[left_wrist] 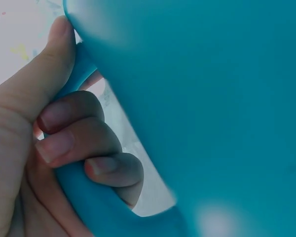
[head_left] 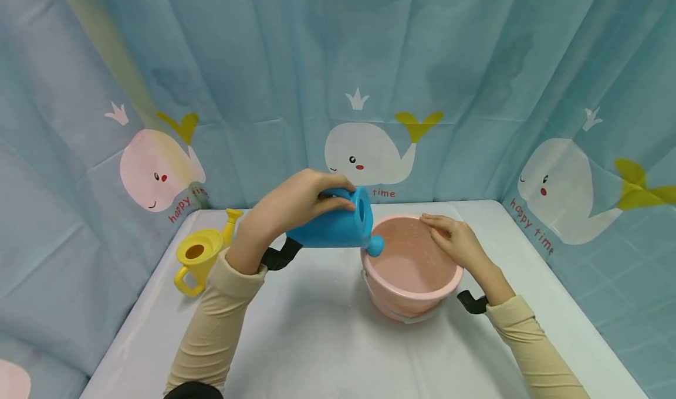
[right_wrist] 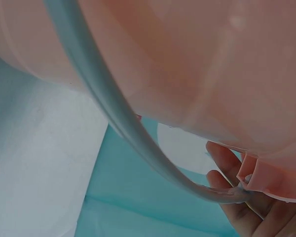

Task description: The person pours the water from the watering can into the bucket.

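Note:
My left hand (head_left: 322, 196) holds a blue watering can (head_left: 330, 229), with fingers curled through its handle (left_wrist: 103, 210) and the thumb along the top in the left wrist view. The can is tipped on its side, its round spout head (head_left: 375, 246) at the left rim of a pink bucket (head_left: 369, 281). Any water flow is too indistinct to tell. At the bucket's right rim, my right hand (head_left: 456, 240) grips the edge, thumb on the inner side. Its fingers (right_wrist: 227, 163) show outside the wall, near the lug where the pale bail handle (right_wrist: 113, 108) joins.
A yellow watering can (head_left: 203, 249) stands upright at the table's left, beside my left forearm. The white table (head_left: 338, 358) meets a blue curtain (head_left: 264, 64) printed with whales at the back and sides. The bucket's bail hangs down along its front.

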